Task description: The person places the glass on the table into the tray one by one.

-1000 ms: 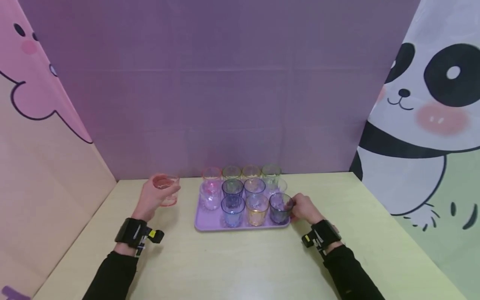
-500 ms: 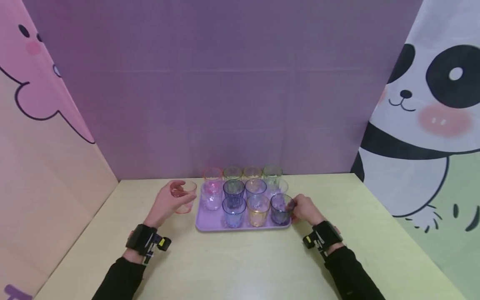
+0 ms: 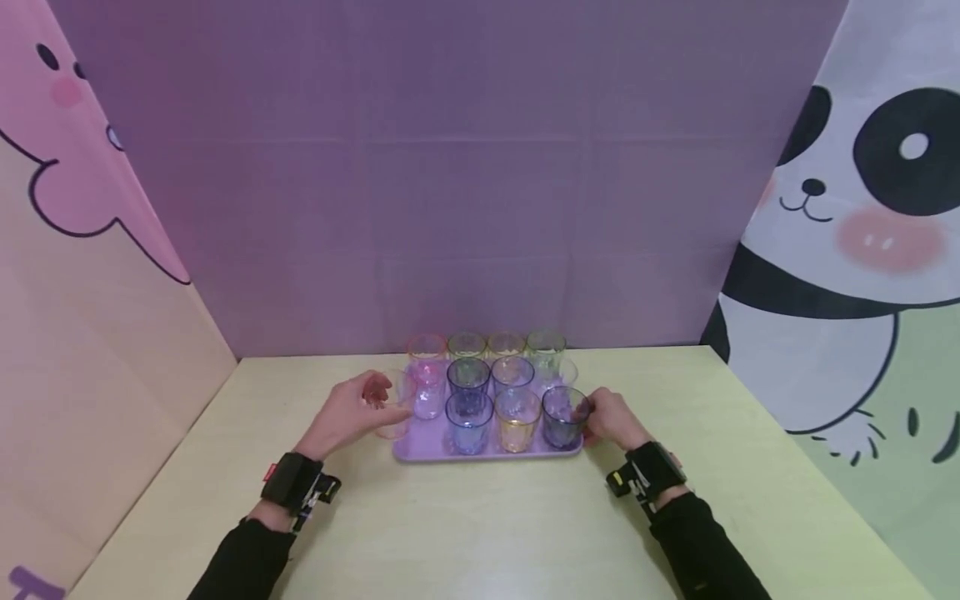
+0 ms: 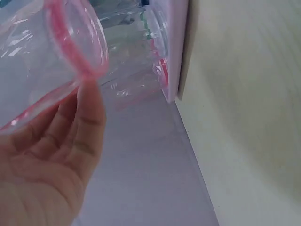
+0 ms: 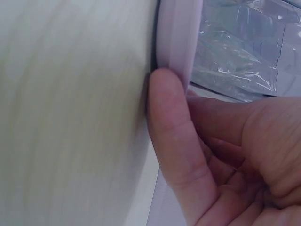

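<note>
My left hand holds a clear pink-tinted glass at the left end of the purple tray. In the left wrist view, its fingers lie along the glass near the pink edge. The glass is tilted from that camera's angle and overlaps the tray's left side in the head view. At the tray's front right corner, my right hand grips the tray edge, with a finger against the outer side in the right wrist view. Just inside that corner stands a dark-rimmed glass, partly in front of the fingertips.
Several coloured glasses stand upright in rows on the tray, among them a blue one and an amber one. A pink glass stands at the left. The light wooden table meets a purple backdrop behind.
My left hand has carried the pink-tinted glass rightward and slightly down, from the table's left to the tray's left edge. The right hand has stayed at the tray's corner.
</note>
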Action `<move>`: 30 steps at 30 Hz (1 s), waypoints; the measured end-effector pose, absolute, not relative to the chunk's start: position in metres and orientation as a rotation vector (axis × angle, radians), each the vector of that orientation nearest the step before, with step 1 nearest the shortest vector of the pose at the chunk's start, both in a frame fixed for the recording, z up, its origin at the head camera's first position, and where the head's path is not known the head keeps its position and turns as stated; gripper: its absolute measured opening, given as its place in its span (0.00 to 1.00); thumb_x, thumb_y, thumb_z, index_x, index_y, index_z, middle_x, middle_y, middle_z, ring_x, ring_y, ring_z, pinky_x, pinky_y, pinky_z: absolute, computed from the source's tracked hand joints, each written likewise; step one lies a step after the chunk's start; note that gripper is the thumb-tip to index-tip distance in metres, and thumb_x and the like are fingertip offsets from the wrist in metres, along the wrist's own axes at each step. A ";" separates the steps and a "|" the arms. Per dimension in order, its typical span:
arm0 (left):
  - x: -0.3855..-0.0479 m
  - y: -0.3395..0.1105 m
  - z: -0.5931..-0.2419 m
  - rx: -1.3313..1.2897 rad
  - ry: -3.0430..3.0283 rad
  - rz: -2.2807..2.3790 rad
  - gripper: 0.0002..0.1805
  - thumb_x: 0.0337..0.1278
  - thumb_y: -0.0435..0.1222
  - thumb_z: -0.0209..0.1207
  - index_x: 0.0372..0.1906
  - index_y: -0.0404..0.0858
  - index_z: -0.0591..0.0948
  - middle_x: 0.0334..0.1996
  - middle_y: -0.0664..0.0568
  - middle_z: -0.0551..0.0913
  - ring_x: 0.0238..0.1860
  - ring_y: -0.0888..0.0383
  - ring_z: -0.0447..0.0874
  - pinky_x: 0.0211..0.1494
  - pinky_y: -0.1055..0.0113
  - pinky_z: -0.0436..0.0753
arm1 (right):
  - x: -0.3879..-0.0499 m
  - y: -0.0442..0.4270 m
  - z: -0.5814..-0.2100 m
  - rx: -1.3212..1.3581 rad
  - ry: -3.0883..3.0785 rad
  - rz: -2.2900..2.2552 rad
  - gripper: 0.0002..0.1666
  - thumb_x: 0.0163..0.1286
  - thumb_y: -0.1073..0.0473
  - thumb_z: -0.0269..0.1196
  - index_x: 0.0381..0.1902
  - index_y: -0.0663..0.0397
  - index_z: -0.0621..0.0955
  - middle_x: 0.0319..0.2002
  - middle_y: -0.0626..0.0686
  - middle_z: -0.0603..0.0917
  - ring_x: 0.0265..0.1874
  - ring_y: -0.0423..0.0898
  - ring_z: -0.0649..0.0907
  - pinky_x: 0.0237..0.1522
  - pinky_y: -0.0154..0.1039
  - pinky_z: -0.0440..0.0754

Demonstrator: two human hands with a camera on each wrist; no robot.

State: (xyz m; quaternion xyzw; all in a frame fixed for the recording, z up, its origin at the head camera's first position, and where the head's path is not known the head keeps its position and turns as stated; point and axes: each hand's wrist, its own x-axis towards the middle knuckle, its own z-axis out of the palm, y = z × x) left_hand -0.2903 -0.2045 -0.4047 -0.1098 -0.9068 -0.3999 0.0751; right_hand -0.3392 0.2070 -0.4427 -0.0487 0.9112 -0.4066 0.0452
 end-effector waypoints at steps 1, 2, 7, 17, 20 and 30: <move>-0.290 -0.203 -0.406 -0.361 -2.722 -1.196 0.33 0.32 0.60 0.67 0.43 0.44 0.75 0.33 0.50 0.77 0.34 0.55 0.73 0.33 0.64 0.74 | -0.339 0.207 -0.443 -0.158 2.788 -1.236 0.15 0.47 0.81 0.52 0.30 0.70 0.81 0.22 0.59 0.82 0.15 0.49 0.82 0.18 0.38 0.80; -0.290 -0.202 -0.407 -0.391 -2.721 -1.194 0.33 0.31 0.59 0.68 0.43 0.43 0.76 0.33 0.50 0.78 0.34 0.55 0.73 0.33 0.63 0.75 | -0.340 0.207 -0.443 -0.146 2.782 -1.243 0.15 0.47 0.81 0.52 0.30 0.69 0.81 0.22 0.59 0.82 0.15 0.49 0.82 0.18 0.38 0.80; -0.290 -0.194 -0.414 -0.456 -2.749 -1.161 0.35 0.28 0.60 0.69 0.41 0.41 0.76 0.31 0.51 0.78 0.32 0.56 0.74 0.33 0.63 0.75 | -0.341 0.208 -0.444 -0.163 2.806 -1.211 0.14 0.47 0.81 0.52 0.29 0.68 0.81 0.21 0.58 0.82 0.15 0.48 0.82 0.17 0.38 0.80; -0.287 -0.184 -0.426 -0.441 -2.828 -1.158 0.43 0.27 0.57 0.71 0.53 0.40 0.74 0.37 0.53 0.80 0.38 0.57 0.76 0.40 0.64 0.77 | -0.339 0.205 -0.443 -0.166 2.807 -1.210 0.13 0.48 0.80 0.53 0.30 0.69 0.81 0.22 0.58 0.82 0.15 0.48 0.82 0.18 0.38 0.80; -0.287 -0.183 -0.427 -0.436 -2.841 -1.125 0.42 0.28 0.56 0.71 0.53 0.39 0.74 0.34 0.52 0.79 0.35 0.58 0.74 0.35 0.66 0.76 | -0.339 0.204 -0.441 -0.166 2.805 -1.205 0.11 0.51 0.79 0.54 0.30 0.68 0.80 0.23 0.58 0.82 0.16 0.48 0.82 0.18 0.38 0.80; -0.285 -0.180 -0.429 -0.434 -2.848 -1.107 0.41 0.26 0.56 0.71 0.50 0.39 0.74 0.29 0.52 0.77 0.31 0.58 0.72 0.30 0.66 0.74 | -0.338 0.205 -0.444 -0.154 2.771 -1.252 0.15 0.47 0.81 0.52 0.31 0.70 0.80 0.23 0.60 0.82 0.16 0.49 0.82 0.18 0.38 0.80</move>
